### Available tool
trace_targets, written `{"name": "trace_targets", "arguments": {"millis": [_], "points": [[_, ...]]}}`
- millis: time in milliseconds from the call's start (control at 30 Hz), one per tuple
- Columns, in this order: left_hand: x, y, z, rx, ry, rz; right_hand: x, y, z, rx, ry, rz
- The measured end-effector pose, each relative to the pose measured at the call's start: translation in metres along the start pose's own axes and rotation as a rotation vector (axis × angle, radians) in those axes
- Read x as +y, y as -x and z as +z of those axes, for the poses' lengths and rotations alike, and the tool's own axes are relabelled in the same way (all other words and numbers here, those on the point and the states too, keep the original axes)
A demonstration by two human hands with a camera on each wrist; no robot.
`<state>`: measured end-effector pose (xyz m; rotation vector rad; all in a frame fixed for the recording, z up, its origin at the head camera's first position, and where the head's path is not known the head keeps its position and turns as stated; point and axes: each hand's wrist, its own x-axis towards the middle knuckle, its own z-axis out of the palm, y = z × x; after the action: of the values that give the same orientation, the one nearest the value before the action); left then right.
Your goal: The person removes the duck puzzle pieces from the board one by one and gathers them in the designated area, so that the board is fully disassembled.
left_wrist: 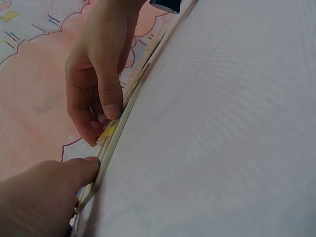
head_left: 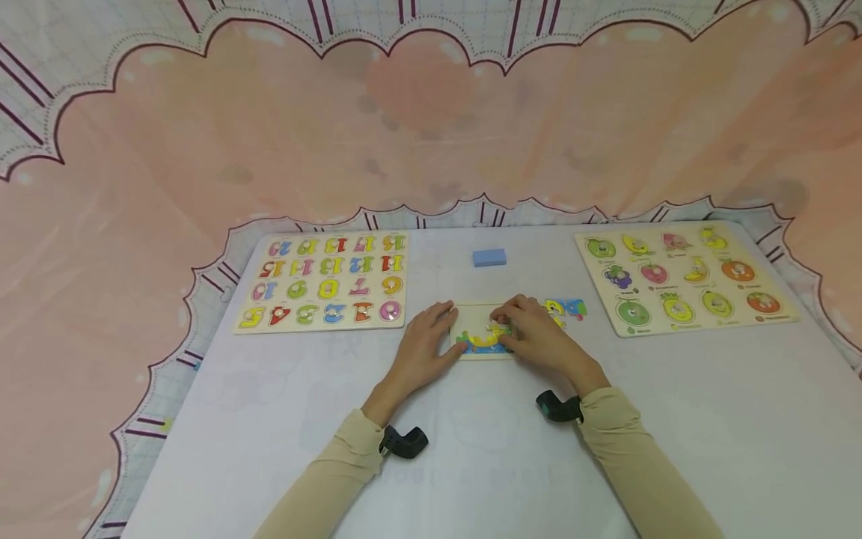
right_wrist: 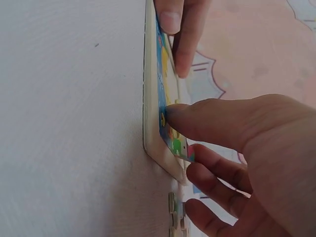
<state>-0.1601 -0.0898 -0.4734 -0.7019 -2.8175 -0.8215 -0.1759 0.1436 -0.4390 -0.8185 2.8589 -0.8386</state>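
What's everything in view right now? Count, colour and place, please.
puzzle frame: one, pale wood, between the hands
inset pieces: count unclear, blue, yellow and green, inside the frame
loose pieces: count unclear, multicoloured, right of the frame
block: one, blue, beyond the frame
number board: one, cream, left
fruit board: one, cream, right
tabletop: one, white, under boards
patterned cloth: count unclear, peach and white, around the tabletop
wrist devices: two, black, wrists
sleeves: two, beige, forearms
left hand: one, bare, on frame's left
right hand: one, bare, pinching an inset piece

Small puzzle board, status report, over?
Left hand on puzzle board. Right hand pinching puzzle piece at board's right side. Loose pieces near right hand; nothing visibly blocking.
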Motion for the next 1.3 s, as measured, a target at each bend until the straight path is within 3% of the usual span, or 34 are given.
{"name": "trace_targets", "arguments": {"millis": [300,633,833,1300], "points": [[0.0003,-0.0032,-0.0050,0.006,-0.013,0.013,0.0021,-0.0026,-0.0023,0.022,-0.028,-0.016],[0.0009,-0.0021,-0.0046,0.004,0.004,-0.008,0.0016,-0.0016,-0.0035,0.000,-0.152,0.001],[0.0021,-0.0017,-0.0042,-0.001,0.008,-0.017,0.0003,0.0004,-0.0024,0.001,-0.160,0.012],[0.0013,-0.0006,-0.0013,-0.002,0.008,-0.008,0.0053,0.0059,-0.0030,0.003,-0.081,-0.076]]}}
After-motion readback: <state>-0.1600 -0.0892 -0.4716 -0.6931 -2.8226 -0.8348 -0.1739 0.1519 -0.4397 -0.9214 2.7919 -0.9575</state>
